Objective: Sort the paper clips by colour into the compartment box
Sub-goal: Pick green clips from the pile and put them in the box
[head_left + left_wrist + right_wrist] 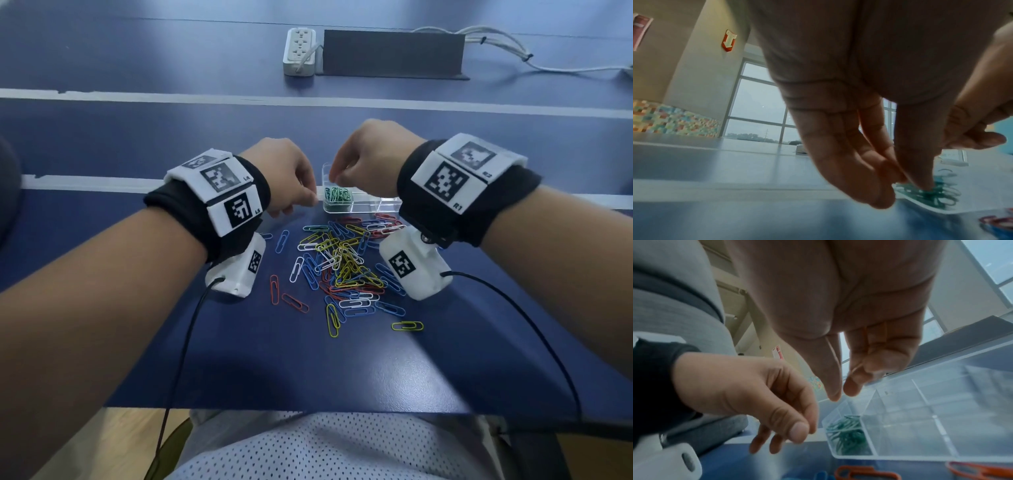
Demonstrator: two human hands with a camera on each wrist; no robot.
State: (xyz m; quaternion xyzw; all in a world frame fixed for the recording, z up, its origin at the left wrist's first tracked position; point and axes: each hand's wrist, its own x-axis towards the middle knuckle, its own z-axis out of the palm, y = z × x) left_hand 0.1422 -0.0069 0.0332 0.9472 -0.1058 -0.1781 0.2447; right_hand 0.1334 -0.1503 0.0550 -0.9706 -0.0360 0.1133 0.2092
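A clear compartment box (pixel 363 209) (pixel 920 458) stands on the blue table just beyond a mixed pile of paper clips (pixel 346 263). Green clips (pixel 338 197) (pixel 849 434) (pixel 937 194) fill its near-left compartment; the other compartments I can see look bare. My right hand (pixel 337 180) (pixel 840 394) hovers over the green compartment, thumb and forefinger pointing down a little apart with no clip between them. My left hand (pixel 308 202) (pixel 807 430) hangs by the box's left wall, fingers loosely curled, holding nothing.
Stray clips lie around the pile: a yellow one (pixel 407 325) at the right, red ones (pixel 274 289) at the left. A white power strip (pixel 299 51), a dark block (pixel 390 51) and cables (pixel 513 48) sit far back. The table's front edge (pixel 274 407) is near my lap.
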